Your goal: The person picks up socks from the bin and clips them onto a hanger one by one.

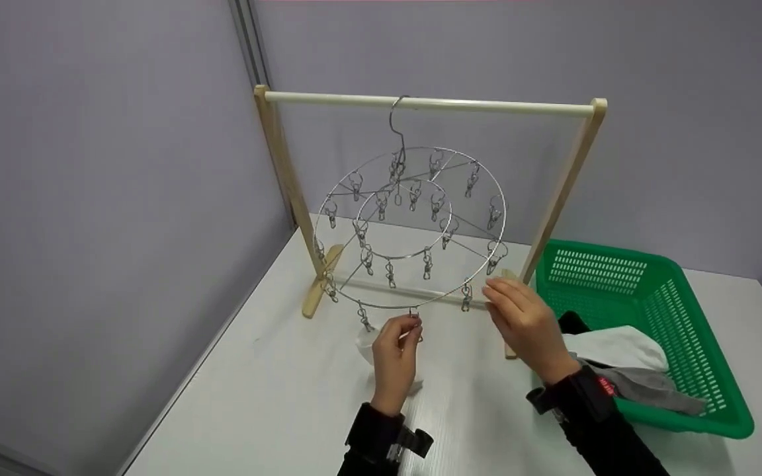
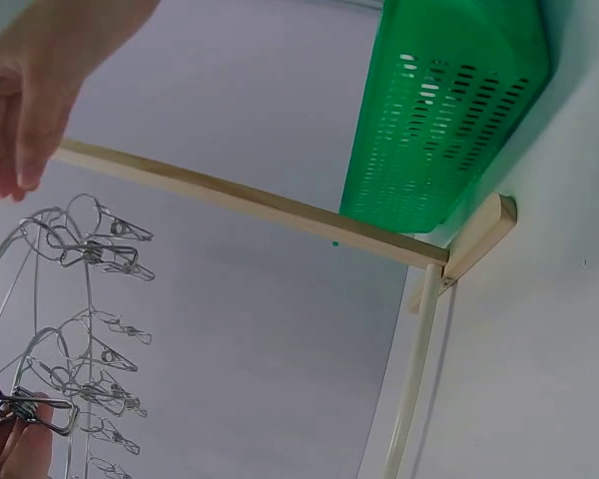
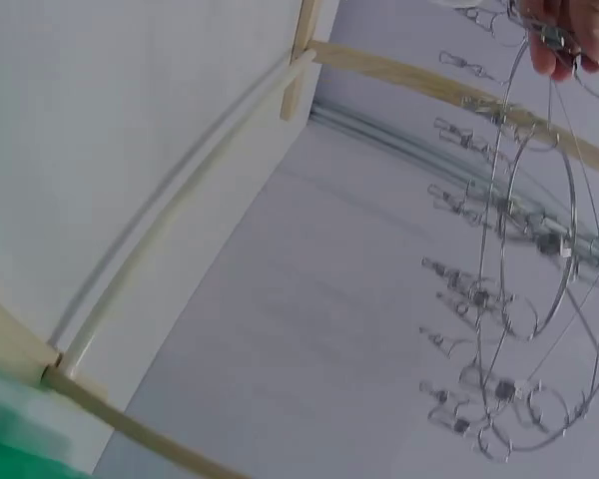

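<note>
A round wire clip hanger (image 1: 381, 306) with two rings and several metal clips hangs by its hook from a wooden rack's white bar. At the near edge of the outer ring, my left hand (image 1: 394, 360) pinches one clip (image 2: 35, 407) between thumb and fingers. Just left of that hand, a white item (image 1: 366, 344) hangs below a neighbouring clip (image 1: 363, 316), partly hidden behind the hand. My right hand (image 1: 526, 324) is raised at the hanger's right side, fingers loosely extended and holding nothing, close to the clips there.
The wooden rack (image 1: 566, 185) stands on a white table (image 1: 275, 396). Right of it sits a green plastic basket (image 1: 718, 370) with a white cloth (image 1: 619, 347), a grey cloth (image 1: 652, 390) and a black one (image 1: 573, 322). Grey walls rise behind and to the left.
</note>
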`<state>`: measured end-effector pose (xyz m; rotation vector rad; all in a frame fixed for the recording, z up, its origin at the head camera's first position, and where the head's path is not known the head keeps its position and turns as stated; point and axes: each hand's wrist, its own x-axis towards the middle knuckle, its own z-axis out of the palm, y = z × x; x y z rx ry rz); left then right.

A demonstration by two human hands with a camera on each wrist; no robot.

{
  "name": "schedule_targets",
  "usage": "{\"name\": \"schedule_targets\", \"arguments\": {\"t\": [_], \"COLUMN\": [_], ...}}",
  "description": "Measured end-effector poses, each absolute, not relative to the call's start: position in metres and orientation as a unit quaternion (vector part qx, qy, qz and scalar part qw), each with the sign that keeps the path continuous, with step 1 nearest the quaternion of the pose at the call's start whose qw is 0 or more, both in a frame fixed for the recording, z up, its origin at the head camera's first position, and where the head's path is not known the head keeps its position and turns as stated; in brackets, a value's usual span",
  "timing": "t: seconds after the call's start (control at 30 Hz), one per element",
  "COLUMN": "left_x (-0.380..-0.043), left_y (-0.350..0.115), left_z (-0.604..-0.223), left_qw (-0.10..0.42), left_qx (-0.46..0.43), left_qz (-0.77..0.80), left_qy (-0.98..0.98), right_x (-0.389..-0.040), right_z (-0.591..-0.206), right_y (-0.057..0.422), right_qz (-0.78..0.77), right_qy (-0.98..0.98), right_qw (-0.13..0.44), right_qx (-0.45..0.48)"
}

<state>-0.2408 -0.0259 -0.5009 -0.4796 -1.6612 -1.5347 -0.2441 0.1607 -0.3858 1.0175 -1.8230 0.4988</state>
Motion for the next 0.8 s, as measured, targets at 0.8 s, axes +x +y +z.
{"name": "schedule_targets", "arguments": {"t": [0.8], "left_x": [-0.203], "left_y": [-0.023], "left_z": [-0.458], "left_qw": [0.379], "left_qx": [-0.149], "left_qz": [-0.609], "left_qy": [-0.681], "right_x": [-0.386], "right_z": [-0.528], "right_y": [0.369], "right_qz": [0.104], "right_qy": [-0.878], "right_qw": [0.366], "right_qx": [0.290]}}
